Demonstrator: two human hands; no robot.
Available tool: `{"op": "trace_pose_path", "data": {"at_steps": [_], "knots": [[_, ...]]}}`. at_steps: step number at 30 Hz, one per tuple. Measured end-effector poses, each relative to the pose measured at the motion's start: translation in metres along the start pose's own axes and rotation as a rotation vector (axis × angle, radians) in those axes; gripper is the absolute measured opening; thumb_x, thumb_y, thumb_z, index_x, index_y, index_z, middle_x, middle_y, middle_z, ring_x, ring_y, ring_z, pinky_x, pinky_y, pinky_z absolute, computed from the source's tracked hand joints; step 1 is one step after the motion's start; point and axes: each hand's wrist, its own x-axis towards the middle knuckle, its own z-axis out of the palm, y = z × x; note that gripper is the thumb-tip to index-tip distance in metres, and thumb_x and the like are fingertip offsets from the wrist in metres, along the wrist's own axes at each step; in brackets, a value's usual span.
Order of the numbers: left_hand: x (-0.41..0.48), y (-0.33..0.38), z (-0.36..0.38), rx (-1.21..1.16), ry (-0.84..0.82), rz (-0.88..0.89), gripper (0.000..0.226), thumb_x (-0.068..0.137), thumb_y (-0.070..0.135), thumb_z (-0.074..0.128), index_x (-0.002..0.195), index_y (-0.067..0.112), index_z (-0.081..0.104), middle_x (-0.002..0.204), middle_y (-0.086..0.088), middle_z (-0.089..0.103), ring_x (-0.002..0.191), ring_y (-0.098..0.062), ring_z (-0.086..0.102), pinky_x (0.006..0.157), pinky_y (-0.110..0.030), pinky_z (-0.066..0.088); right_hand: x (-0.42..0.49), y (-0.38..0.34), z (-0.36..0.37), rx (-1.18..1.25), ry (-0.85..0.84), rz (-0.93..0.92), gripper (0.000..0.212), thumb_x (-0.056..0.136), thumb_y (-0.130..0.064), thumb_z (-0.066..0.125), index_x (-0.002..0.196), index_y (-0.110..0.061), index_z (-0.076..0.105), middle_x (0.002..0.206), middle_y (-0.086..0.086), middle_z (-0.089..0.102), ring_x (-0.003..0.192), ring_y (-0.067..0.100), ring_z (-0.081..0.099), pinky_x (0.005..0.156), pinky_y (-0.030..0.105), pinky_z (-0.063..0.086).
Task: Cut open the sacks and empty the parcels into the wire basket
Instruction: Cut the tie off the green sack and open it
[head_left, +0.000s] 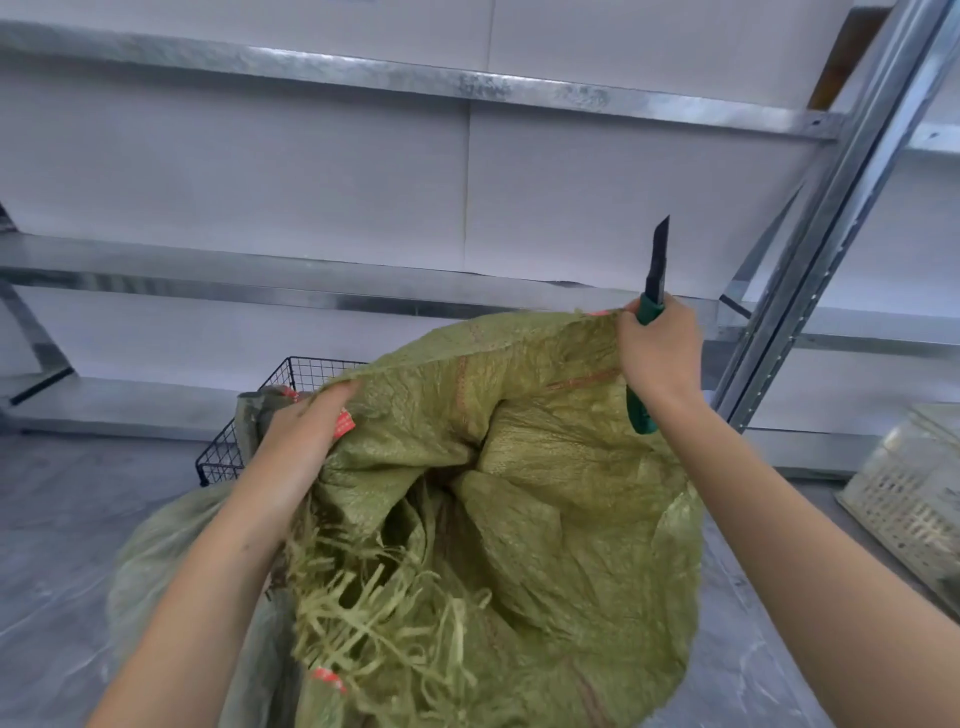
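Before the basket (249, 415), we see 2 hands gripping the sack (519, 493): left hand (306, 431) clutches its rim; right hand (657, 348) clasps rim and knife (655, 270), blade upward.

The left hand (306, 431) grips the frayed edge of a green woven sack (519, 493) at 9 o'clock. The right hand (657, 348) pinches its rim at 1 o'clock while holding a green-handled knife (655, 275), blade toward 12. A black wire basket (291, 384) stands behind at 10 o'clock.
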Motion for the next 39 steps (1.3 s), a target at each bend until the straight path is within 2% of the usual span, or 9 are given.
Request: {"op": "trace_pose_path", "data": {"at_steps": [5, 8, 11, 15, 20, 25, 32, 35, 39], "knots": [[-0.007, -0.004, 0.008, -0.055, -0.041, -0.066, 0.046, 0.091, 0.044, 0.051, 0.13, 0.018, 0.052, 0.07, 0.011, 0.043, 0.06, -0.005, 0.041, 0.052, -0.021, 0.03, 0.003, 0.014, 0.001, -0.012, -0.04, 0.026, 0.027, 0.095, -0.01, 0.043, 0.069, -0.014, 0.037, 0.06, 0.0, 0.036, 0.048, 0.014, 0.03, 0.033, 0.011, 0.023], [-0.013, -0.011, 0.016, -0.085, -0.055, -0.05, 0.019, 0.092, 0.043, 0.05, 0.09, 0.025, 0.057, 0.055, 0.016, 0.055, 0.06, -0.004, 0.046, 0.053, -0.021, 0.033, 0.005, 0.025, -0.002, -0.001, -0.091, 0.047, 0.025, 0.094, -0.011, 0.045, 0.07, -0.014, 0.039, 0.064, 0.005, 0.044, 0.053, 0.017, 0.042, 0.038, 0.015, 0.029], [-0.021, -0.012, 0.027, -0.061, 0.007, -0.053, 0.023, 0.093, 0.035, 0.052, 0.071, 0.028, 0.052, 0.046, 0.012, 0.058, 0.061, -0.008, 0.05, 0.052, -0.023, 0.034, 0.006, 0.033, -0.01, 0.054, -0.149, 0.107, 0.017, 0.093, -0.012, 0.046, 0.076, -0.012, 0.046, 0.075, 0.015, 0.057, 0.063, 0.021, 0.062, 0.05, 0.032, 0.046], [-0.02, -0.023, 0.032, -0.045, 0.077, -0.083, 0.02, 0.09, 0.033, 0.057, 0.097, 0.015, 0.062, 0.073, -0.001, 0.067, 0.065, -0.018, 0.064, 0.056, -0.025, 0.043, 0.003, 0.046, -0.022, 0.118, -0.31, 0.191, 0.014, 0.094, -0.01, 0.045, 0.082, -0.015, 0.049, 0.073, 0.009, 0.057, 0.042, 0.011, 0.062, 0.05, 0.031, 0.053], [-0.01, -0.022, 0.047, -0.233, -0.067, -0.088, 0.015, 0.092, 0.029, 0.054, 0.093, 0.018, 0.064, 0.058, 0.007, 0.071, 0.05, -0.006, 0.067, 0.052, -0.023, 0.048, -0.002, 0.039, -0.029, 0.261, -0.441, 0.318, 0.009, 0.092, -0.01, 0.054, 0.083, -0.01, 0.054, 0.052, 0.006, 0.047, 0.032, 0.012, 0.043, 0.04, 0.022, 0.044], [-0.01, -0.004, 0.052, -0.434, -0.177, -0.194, 0.022, 0.09, 0.033, 0.056, 0.094, 0.015, 0.069, 0.083, -0.006, 0.076, 0.069, -0.018, 0.073, 0.062, -0.03, 0.055, -0.001, 0.002, -0.039, 0.435, -0.645, 0.584, 0.017, 0.091, -0.021, 0.06, 0.078, -0.015, 0.052, 0.043, 0.001, 0.044, 0.037, 0.017, 0.042, 0.051, 0.026, 0.042], [-0.012, 0.049, 0.059, -0.269, -0.286, -0.254, 0.041, 0.081, 0.046, 0.065, 0.113, 0.02, 0.067, 0.113, -0.005, 0.07, 0.105, -0.024, 0.066, 0.095, -0.044, 0.049, -0.001, -0.08, -0.037, 0.656, -0.753, 0.865, 0.018, 0.093, -0.011, 0.056, 0.076, -0.009, 0.051, 0.046, 0.0, 0.047, 0.035, 0.01, 0.042, 0.039, 0.019, 0.043], [-0.023, 0.079, 0.064, -0.236, -0.327, -0.348, 0.044, 0.088, 0.051, 0.055, 0.116, 0.019, 0.065, 0.105, -0.003, 0.071, 0.096, -0.022, 0.068, 0.084, -0.038, 0.053, -0.007, -0.108, -0.027, 0.61, -0.789, 0.983, 0.018, 0.093, -0.009, 0.055, 0.076, -0.008, 0.05, 0.048, 0.003, 0.05, 0.036, 0.012, 0.047, 0.039, 0.021, 0.045], [-0.035, 0.114, 0.07, -0.346, -0.346, -0.484, 0.049, 0.091, 0.053, 0.05, 0.104, 0.007, 0.059, 0.06, -0.001, 0.06, 0.051, -0.013, 0.057, 0.054, -0.025, 0.047, -0.015, -0.132, -0.019, 0.484, -0.797, 1.063, 0.009, 0.092, -0.007, 0.056, 0.086, -0.002, 0.057, 0.064, 0.011, 0.06, 0.043, 0.014, 0.059, 0.042, 0.023, 0.049]]}}
